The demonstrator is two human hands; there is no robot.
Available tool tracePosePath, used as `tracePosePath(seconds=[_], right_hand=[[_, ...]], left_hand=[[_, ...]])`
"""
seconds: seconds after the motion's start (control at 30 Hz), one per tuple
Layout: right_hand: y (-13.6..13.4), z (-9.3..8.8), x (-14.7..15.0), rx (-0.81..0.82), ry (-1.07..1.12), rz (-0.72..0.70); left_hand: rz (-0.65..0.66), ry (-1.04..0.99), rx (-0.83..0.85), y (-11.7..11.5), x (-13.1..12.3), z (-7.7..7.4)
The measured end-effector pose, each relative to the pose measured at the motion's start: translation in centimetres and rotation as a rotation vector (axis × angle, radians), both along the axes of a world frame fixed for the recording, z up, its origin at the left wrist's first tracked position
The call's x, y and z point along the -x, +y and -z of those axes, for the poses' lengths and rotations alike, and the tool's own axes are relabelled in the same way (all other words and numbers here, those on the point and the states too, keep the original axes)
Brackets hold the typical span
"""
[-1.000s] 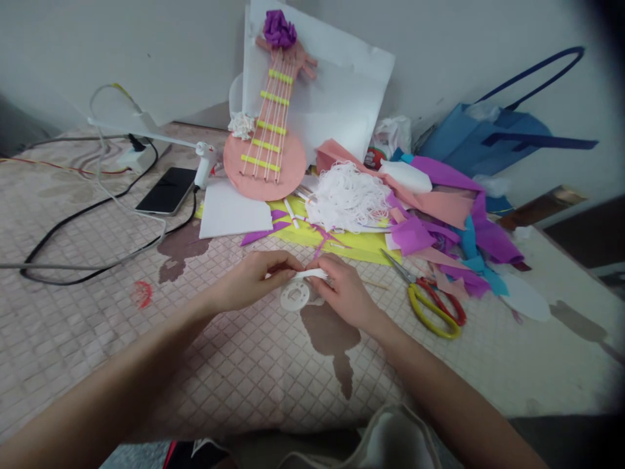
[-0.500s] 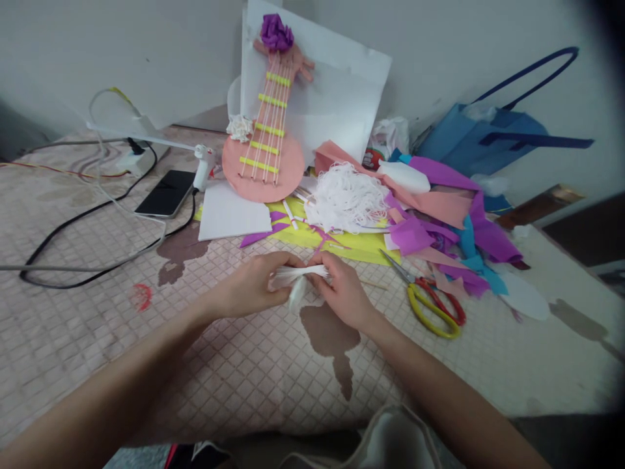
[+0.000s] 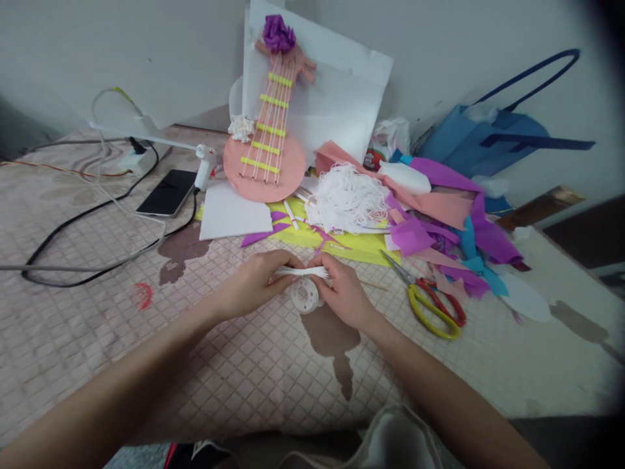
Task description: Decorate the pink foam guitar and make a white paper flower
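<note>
My left hand (image 3: 256, 283) and my right hand (image 3: 344, 293) meet over the patterned mat, both pinched on a thin white bundle of strips (image 3: 303, 271) stretched between them. A small white spool (image 3: 305, 296) hangs or lies just under the bundle, between my hands. The fingers of both hands are closed on the ends of the bundle.
Red and yellow scissors (image 3: 432, 306) lie right of my hands. Behind are a white thread tangle (image 3: 346, 195), coloured paper scraps (image 3: 439, 215), a pink paper guitar (image 3: 268, 130), a glue gun (image 3: 205, 163), a phone (image 3: 166, 192), cables (image 3: 73, 221) and a blue bag (image 3: 493, 137).
The white spool has shifted between my hands, turning from flat to edge-on and back under the bundle. My hands stayed in nearly the same place.
</note>
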State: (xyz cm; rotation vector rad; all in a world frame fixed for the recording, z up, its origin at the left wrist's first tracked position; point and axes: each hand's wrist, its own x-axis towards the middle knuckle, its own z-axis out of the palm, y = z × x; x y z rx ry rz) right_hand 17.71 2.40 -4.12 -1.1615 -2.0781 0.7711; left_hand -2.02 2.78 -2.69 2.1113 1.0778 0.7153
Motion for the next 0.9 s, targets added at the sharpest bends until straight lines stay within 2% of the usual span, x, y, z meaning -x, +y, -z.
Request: tracePosePath(seconds=[0.17,0.27,0.33,0.47,0.67,0.77,0.9], right_hand=[[-0.2,-0.3,0.0,0.037,0.034,0.018],[-0.1,-0.1,0.0,0.087,0.154,0.043],[0.0,0.2,0.1,0.171,0.321,0.061],[-0.2,0.8,0.7,0.438,0.661,0.104],[-1.1,1.0,1.9,0.668,0.816,0.027],[-1.3,0.9,2.1,0.708,0.834,-0.01],[-1.1,0.9,2.0,0.61,0.759,-0.029]], left_hand=[[-0.031,-0.004,0.029,-0.1,-0.2,0.0],[-0.104,-0.023,0.024,-0.2,-0.4,0.2],[-0.178,-0.062,0.013,-0.2,-0.5,0.3],[-0.331,-0.112,-0.027,-0.2,-0.6,0.7],[-0.465,-0.098,-0.164,-0.4,-0.8,1.2],[-0.466,-0.085,-0.172,-0.6,-1.0,1.2],[-0.417,-0.167,-0.057,-0.6,-1.2,1.1]])
